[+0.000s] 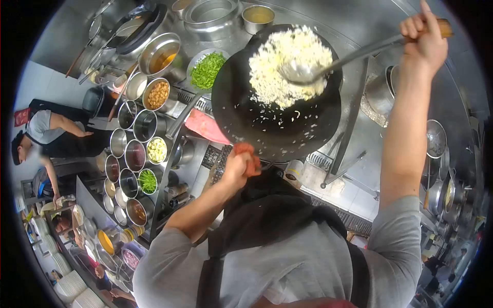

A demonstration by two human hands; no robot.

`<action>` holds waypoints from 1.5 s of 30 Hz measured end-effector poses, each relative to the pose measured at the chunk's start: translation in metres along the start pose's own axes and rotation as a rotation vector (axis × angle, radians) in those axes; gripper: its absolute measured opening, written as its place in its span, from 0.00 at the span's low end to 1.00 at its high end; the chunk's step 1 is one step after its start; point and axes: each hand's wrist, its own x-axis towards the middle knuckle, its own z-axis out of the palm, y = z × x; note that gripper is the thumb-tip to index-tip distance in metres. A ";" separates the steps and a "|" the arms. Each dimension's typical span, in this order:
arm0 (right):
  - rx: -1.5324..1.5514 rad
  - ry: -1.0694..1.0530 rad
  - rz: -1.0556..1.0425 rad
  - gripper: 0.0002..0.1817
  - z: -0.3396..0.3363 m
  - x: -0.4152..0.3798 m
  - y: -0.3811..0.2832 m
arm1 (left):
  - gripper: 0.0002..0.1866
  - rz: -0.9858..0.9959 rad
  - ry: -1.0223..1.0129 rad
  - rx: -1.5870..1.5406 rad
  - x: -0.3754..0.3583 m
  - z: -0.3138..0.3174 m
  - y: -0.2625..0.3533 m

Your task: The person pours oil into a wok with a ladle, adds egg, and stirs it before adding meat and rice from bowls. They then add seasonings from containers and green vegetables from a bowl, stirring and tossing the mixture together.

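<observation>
A large black wok (277, 136) holds a heap of fried rice (292, 46), pale with yellowish bits, and stray grains cling to its near wall. My left hand (237, 168) is closed around a reddish cloth (251, 160) at the wok's near rim; the handle under it is mostly hidden. Out to the upper right, my right hand (425, 43) grips the wooden-ended handle of a long metal ladle (359, 55). Its index finger points along the outside. The ladle's bowl rests in the rice. Chopped greens (207, 71) lie in a colander left of the wok.
Several metal pots of ingredients (134, 155) stand in rows at left. Near the wok are a pink cloth (207, 126), a small pot of yellowish liquid (258, 18) and a big steel pot (210, 18). A co-worker (46, 128) stands at far left; other people are beyond.
</observation>
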 end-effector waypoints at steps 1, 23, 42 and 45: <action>-0.071 0.029 0.012 0.14 -0.001 -0.002 -0.001 | 0.13 0.046 -0.140 -0.080 0.002 0.007 0.009; -0.276 0.076 0.067 0.11 -0.008 -0.037 0.104 | 0.07 0.252 -0.249 0.132 0.141 0.031 0.003; -0.608 -0.396 0.054 0.11 0.013 -0.036 0.187 | 0.19 0.420 -0.048 0.324 0.294 0.035 -0.004; -0.668 -0.358 0.026 0.13 0.036 -0.007 0.173 | 0.21 0.495 0.037 0.458 0.302 0.031 -0.012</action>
